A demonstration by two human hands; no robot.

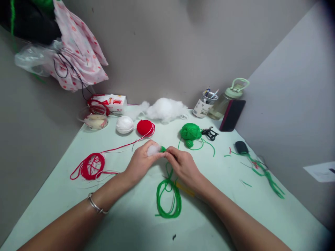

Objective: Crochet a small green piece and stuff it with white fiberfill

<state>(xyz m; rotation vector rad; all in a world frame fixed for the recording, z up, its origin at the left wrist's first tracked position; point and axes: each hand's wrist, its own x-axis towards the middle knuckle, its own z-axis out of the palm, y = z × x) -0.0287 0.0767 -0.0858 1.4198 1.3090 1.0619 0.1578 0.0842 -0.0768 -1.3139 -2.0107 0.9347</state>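
Observation:
My left hand (pixel 141 160) is closed around a tuft of white stuffing (pixel 153 150) in front of me. A small green crocheted piece (pixel 163 149) sits between my two hands at the fingertips. My right hand (pixel 181 162) pinches that piece from the other side, and its fingers partly hide it. Below my hands lies a loose coil of green yarn (pixel 157 200), its strand running up toward them. Partly under my right wrist is a blurred yellow stick-like thing (pixel 185 189). Beyond my hands sits a green yarn ball (pixel 190 131) with a small green crocheted ball (pixel 189 143) against it.
Black scissors (pixel 210 134), a pile of stuffing (pixel 166 109), a white yarn ball (pixel 125 124) and a red yarn ball (pixel 145 128) lie farther back. Red yarn (pixel 92 166) is coiled at left. A pen cup (pixel 205 105), bottle (pixel 221 104) and phone (pixel 232 115) stand at back right.

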